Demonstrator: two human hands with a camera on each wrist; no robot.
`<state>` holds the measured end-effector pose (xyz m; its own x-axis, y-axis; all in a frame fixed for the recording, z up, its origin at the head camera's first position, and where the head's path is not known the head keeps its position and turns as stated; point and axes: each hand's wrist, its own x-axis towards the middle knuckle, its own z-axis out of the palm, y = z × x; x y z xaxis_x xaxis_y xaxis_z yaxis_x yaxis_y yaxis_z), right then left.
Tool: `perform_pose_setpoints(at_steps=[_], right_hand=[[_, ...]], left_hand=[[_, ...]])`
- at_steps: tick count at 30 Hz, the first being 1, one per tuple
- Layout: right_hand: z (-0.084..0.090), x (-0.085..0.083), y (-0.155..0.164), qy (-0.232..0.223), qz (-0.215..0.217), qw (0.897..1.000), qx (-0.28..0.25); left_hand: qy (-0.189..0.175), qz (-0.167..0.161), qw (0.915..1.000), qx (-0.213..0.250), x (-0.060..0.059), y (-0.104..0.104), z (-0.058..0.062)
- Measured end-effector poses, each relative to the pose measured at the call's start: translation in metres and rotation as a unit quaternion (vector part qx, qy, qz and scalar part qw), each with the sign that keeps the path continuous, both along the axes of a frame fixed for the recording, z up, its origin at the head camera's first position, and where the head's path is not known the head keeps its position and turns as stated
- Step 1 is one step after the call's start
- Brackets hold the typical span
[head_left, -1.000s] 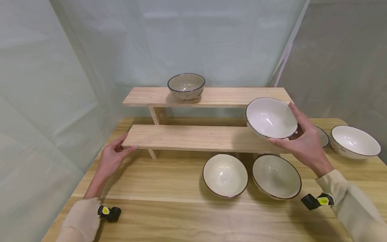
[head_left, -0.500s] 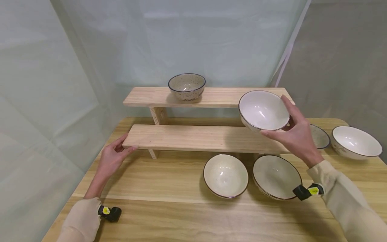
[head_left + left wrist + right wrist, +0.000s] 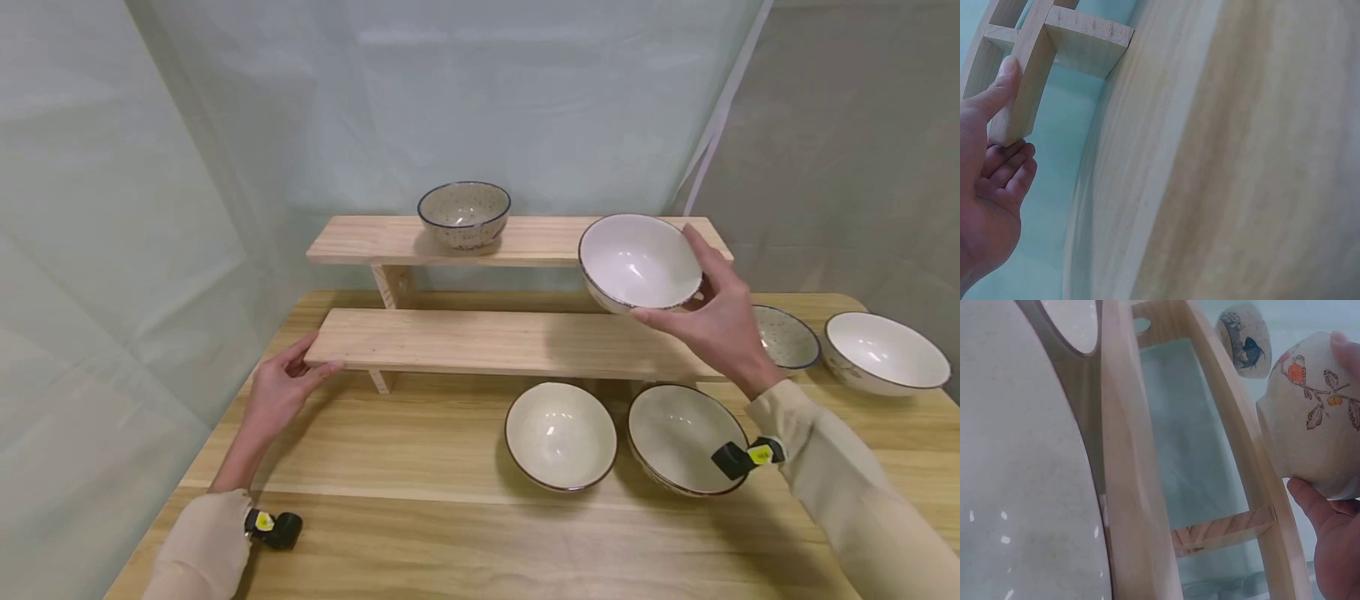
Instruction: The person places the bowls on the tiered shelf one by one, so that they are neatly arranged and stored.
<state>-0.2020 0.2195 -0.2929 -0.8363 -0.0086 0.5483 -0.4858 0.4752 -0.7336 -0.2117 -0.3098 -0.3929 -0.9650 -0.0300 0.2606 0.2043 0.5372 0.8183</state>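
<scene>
My right hand (image 3: pixel 716 321) grips a white bowl (image 3: pixel 637 258) by its side, tilted toward me above the lower board and in front of the upper one's right part. Painted on its outside is a branch with an orange bird, seen on the bowl (image 3: pixel 1319 415) in the right wrist view. At the two-tier wooden shelf (image 3: pixel 480 342), my left hand (image 3: pixel 281 387) holds the lower board's left end, thumb on the front edge and fingers around the end. A speckled, blue-rimmed bowl (image 3: pixel 463 218) sits on the upper board, left of its middle; the right wrist view shows a fish on it.
Two cream bowls with brown rims, a nearer left one (image 3: pixel 561 437) and a right one (image 3: pixel 678 437), stand on the wooden table (image 3: pixel 390 533) before the shelf. Further right are a speckled bowl (image 3: pixel 783 337), partly behind my right hand, and a white bowl (image 3: pixel 885 354).
My right hand has carried the white bowl up and to the left, from over the lower board's right end toward the upper board. My left hand has stayed where it was.
</scene>
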Motion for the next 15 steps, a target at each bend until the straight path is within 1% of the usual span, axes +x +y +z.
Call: perform_pose_setpoints(at_steps=[8,15], right_hand=[[0.006,-0.01,-0.008,-0.002,0.013,1.0,-0.005],[0.013,-0.02,-0.016,-0.021,0.011,1.0,-0.011]], left_hand=[[-0.002,0.002,1.0,-0.004,0.001,0.0,0.001],[-0.004,0.003,1.0,-0.008,0.0,0.0,0.001]])
